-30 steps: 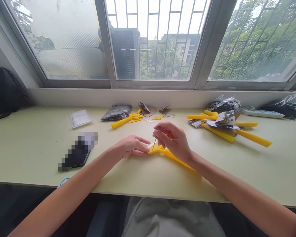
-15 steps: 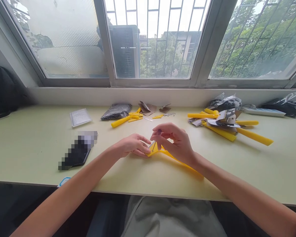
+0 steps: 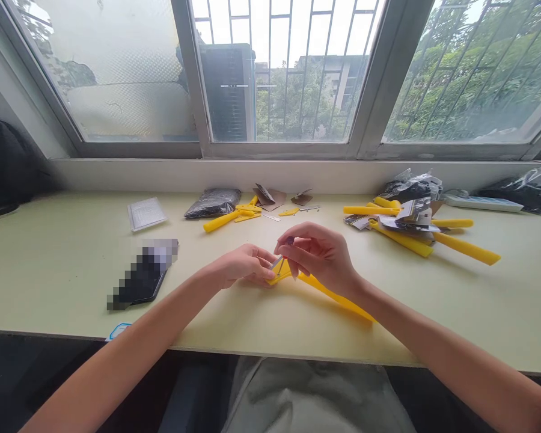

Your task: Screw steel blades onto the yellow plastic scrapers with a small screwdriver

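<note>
My right hand (image 3: 318, 252) pinches the dark handle of a small screwdriver (image 3: 282, 263), its thin metal shaft slanting down. The tip meets the flat head of a yellow long-handled scraper (image 3: 338, 294), around a small screw spot. My left hand (image 3: 246, 264) grips the left end of that head, with fingers partly hidden behind it. A pale blade-like edge shows along the head's far side. The scraper's handle runs right and toward me under my right wrist.
Behind my hands lie another yellow scraper (image 3: 228, 221), a loose yellow piece (image 3: 289, 212) and a black packet (image 3: 211, 203). Several yellow scrapers (image 3: 466, 248) with card sleeves are piled at right. At left are a phone (image 3: 146, 276) and a clear flat case (image 3: 146, 214).
My right hand has turned slightly around the screwdriver, and its fingers have shifted a little. My left hand and the scraper stay nearly in place.
</note>
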The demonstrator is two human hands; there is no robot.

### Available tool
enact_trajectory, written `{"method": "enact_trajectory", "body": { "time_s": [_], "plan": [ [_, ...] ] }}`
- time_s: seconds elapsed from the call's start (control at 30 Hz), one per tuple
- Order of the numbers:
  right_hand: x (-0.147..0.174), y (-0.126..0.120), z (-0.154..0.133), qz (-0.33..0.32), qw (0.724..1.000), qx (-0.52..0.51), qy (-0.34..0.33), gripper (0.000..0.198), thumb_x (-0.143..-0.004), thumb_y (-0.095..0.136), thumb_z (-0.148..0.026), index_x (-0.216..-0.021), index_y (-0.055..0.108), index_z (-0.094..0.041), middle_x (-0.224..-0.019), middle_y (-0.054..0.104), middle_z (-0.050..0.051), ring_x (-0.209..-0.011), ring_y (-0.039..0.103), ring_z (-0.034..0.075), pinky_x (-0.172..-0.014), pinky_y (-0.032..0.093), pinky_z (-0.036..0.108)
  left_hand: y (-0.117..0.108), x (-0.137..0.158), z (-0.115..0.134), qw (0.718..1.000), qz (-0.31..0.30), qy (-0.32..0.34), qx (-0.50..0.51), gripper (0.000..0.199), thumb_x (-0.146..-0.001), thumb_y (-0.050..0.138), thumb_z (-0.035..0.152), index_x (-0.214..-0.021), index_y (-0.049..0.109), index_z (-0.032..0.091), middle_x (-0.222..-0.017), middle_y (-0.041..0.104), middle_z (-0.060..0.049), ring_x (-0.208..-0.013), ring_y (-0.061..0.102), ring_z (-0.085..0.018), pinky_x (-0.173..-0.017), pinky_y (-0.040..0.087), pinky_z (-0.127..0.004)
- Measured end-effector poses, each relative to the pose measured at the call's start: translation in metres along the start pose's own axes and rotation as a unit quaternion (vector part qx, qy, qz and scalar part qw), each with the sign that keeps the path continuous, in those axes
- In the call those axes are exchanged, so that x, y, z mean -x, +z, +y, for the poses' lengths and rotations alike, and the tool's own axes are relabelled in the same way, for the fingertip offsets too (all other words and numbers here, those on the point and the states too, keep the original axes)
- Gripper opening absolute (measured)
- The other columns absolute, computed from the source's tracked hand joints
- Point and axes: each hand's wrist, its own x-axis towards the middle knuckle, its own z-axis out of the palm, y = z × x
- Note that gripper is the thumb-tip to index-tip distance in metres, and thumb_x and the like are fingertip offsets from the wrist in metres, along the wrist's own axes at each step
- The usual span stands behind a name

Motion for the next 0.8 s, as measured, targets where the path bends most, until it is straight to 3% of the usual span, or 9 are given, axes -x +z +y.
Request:
{"method": "enact_trajectory", "body": {
  "time_s": [0.1, 0.3, 0.43, 0.53, 0.7, 0.8],
  "plan": [
    [-0.0007, 0.0026, -0.0014, 0.033, 0.999, -0.017, 0.026, 0.023, -0.083, 0.08, -0.025, -0.086, 0.058, -0.02, -0.082, 0.067, -0.003, -0.047, 0.058, 0.006, -0.039, 0.042, 0.017, 0.0023, 0.0011, 0.0012, 1.0, 0.011, -0.004, 0.0, 0.042, -0.053, 0.092, 0.03, -0.088, 0.077, 0.013, -0.08, 0.071, -0.005, -0.083, 0.07, -0.021, -0.089, 0.058, -0.037],
    [-0.0006, 0.0006, -0.003, -0.031, 0.999, -0.013, 0.007, 0.02, -0.098, 0.061, -0.033, -0.114, 0.063, -0.021, -0.087, 0.066, 0.001, -0.047, 0.056, 0.005, -0.042, 0.043, 0.02, 0.0013, -0.0007, -0.0006, 1.0, 0.017, -0.007, 0.01, 0.047, -0.052, 0.092, 0.029, -0.093, 0.077, 0.013, -0.092, 0.074, -0.008, -0.091, 0.071, -0.024, -0.09, 0.058, -0.038],
    [-0.0004, 0.0017, -0.0024, -0.01, 1.0, -0.01, 0.023, 0.014, -0.094, 0.068, -0.031, -0.096, 0.062, -0.019, -0.085, 0.067, 0.0, -0.047, 0.062, 0.008, -0.036, 0.039, 0.019, 0.0013, -0.0027, -0.0025, 0.999, 0.03, -0.011, 0.008, 0.043, -0.051, 0.091, 0.025, -0.089, 0.076, 0.013, -0.088, 0.073, -0.007, -0.09, 0.07, -0.024, -0.089, 0.058, -0.039],
    [0.0004, 0.0025, -0.0017, 0.003, 0.999, -0.027, 0.04, 0.025, -0.086, 0.077, -0.031, -0.088, 0.055, -0.02, -0.084, 0.067, -0.002, -0.046, 0.063, 0.009, -0.033, 0.036, 0.018, 0.0018, -0.0026, -0.0024, 0.999, 0.038, -0.007, 0.005, 0.037, -0.051, 0.09, 0.024, -0.083, 0.075, 0.013, -0.081, 0.07, -0.004, -0.085, 0.07, -0.022, -0.088, 0.059, -0.039],
    [0.0004, 0.0021, -0.0029, -0.054, 0.998, -0.031, 0.025, 0.021, -0.098, 0.06, -0.037, -0.107, 0.063, -0.019, -0.088, 0.068, 0.004, -0.05, 0.064, 0.009, -0.039, 0.043, 0.021, 0.003, 0.001, 0.0002, 1.0, 0.014, 0.009, -0.011, 0.033, -0.056, 0.087, 0.026, -0.084, 0.076, 0.013, -0.089, 0.072, -0.007, -0.09, 0.07, -0.022, -0.089, 0.058, -0.037],
    [0.0001, 0.0039, -0.0031, -0.054, 0.997, -0.036, 0.033, 0.017, -0.097, 0.062, -0.035, -0.101, 0.062, -0.018, -0.085, 0.068, 0.003, -0.049, 0.064, 0.01, -0.037, 0.042, 0.02, 0.0024, 0.0012, -0.0005, 1.0, 0.008, 0.012, -0.021, 0.029, -0.058, 0.085, 0.025, -0.083, 0.075, 0.014, -0.091, 0.073, -0.008, -0.093, 0.07, -0.023, -0.09, 0.057, -0.035]
  ]
}}
